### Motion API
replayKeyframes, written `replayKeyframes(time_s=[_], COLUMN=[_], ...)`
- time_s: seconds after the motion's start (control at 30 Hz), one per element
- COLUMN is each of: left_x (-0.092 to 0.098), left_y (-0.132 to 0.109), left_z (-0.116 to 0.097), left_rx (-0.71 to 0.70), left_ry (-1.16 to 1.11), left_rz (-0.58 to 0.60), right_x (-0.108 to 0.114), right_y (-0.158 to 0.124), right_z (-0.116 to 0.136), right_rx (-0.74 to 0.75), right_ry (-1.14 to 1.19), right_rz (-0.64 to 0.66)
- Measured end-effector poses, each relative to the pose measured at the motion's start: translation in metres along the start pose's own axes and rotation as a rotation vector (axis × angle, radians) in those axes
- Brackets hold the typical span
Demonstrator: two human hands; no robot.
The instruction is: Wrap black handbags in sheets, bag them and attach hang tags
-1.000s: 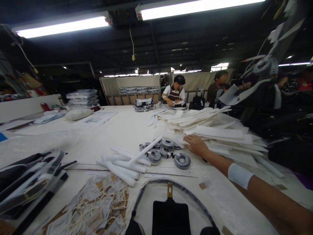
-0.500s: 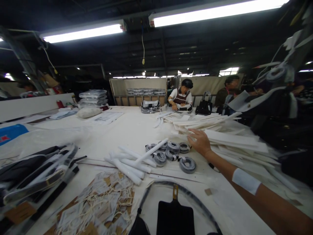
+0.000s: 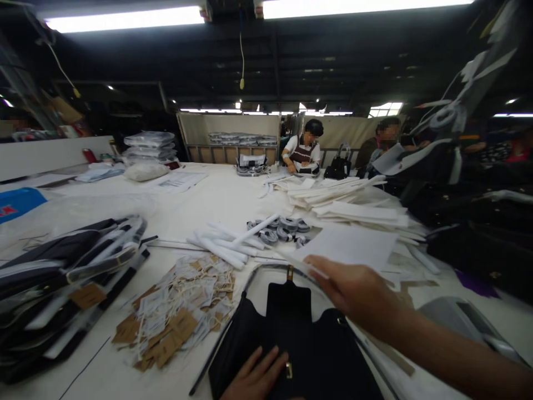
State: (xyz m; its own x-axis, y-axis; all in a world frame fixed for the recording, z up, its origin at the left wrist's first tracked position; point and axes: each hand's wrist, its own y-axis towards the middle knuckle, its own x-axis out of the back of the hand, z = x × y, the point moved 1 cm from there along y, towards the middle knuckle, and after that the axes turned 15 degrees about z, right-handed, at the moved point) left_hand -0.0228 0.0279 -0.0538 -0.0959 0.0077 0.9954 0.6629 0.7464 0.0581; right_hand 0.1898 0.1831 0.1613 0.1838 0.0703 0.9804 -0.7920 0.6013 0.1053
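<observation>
A black handbag (image 3: 320,339) with a gold clasp and a raised, wrapped handle lies at the bottom centre. My left hand (image 3: 256,375) rests flat on its front, fingers spread, beside the clasp. Above the bag's right side, my right hand (image 3: 341,278) is closed on a white sheet (image 3: 352,244), which extends up and to the left over the table. Grey coiled straps (image 3: 287,225) lie just beyond the sheet. White foam rolls (image 3: 225,244) are left of the coils.
Paper tags (image 3: 179,311) with strings are heaped left of the bag. More black bags (image 3: 75,250) lie at the far left. White sheets (image 3: 333,191) are piled behind the coils. A person (image 3: 303,150) works across the table (image 3: 195,205); another sits at the right.
The view has tilted down and the bag shows more. My right hand has come back from the pile with a white sheet. My left hand has appeared on the bag.
</observation>
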Motion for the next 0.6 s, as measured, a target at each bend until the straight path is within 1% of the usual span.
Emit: replayKeyframes(time_s=[0.07, 0.1, 0.13, 0.17, 0.2, 0.23, 0.3, 0.37, 0.4, 0.47, 0.6], left_x=[0.009, 0.015, 0.022, 0.028, 0.034, 0.039, 0.044, 0.045, 0.045, 0.045, 0.046], left_y=[-0.006, -0.010, -0.012, -0.015, -0.016, -0.017, -0.017, -0.017, -0.017, -0.017, -0.018], left_z=[-0.007, -0.011, -0.015, -0.018, -0.020, -0.022, -0.024, -0.024, -0.024, -0.024, -0.025], left_rx=[0.006, 0.009, 0.014, 0.030, 0.042, 0.052, 0.059, 0.056, 0.052, 0.045, 0.052], left_ry=[0.038, 0.016, -0.030, -0.084, -0.130, -0.168, -0.216, -0.245, -0.254, -0.265, -0.268], left_rz=[-0.048, -0.042, -0.012, 0.024, 0.061, 0.085, 0.096, 0.080, 0.073, 0.069, 0.076], right_x=[-0.018, -0.025, -0.032, -0.037, -0.042, -0.047, -0.056, -0.065, -0.071, -0.083, -0.112], right_y=[-0.022, -0.033, -0.042, -0.050, -0.057, -0.060, -0.061, -0.052, -0.046, -0.031, 0.003], right_z=[0.033, 0.043, 0.046, 0.044, 0.037, 0.027, 0.004, -0.011, -0.015, -0.014, -0.004], right_rx=[0.182, 0.253, 0.298, 0.309, 0.290, 0.254, 0.191, 0.185, 0.200, 0.252, 0.357], right_ry=[0.065, 0.080, 0.080, 0.072, 0.062, 0.054, 0.032, 0.001, -0.015, -0.044, -0.114], right_rz=[0.254, 0.359, 0.442, 0.498, 0.523, 0.525, 0.476, 0.408, 0.383, 0.364, 0.419])
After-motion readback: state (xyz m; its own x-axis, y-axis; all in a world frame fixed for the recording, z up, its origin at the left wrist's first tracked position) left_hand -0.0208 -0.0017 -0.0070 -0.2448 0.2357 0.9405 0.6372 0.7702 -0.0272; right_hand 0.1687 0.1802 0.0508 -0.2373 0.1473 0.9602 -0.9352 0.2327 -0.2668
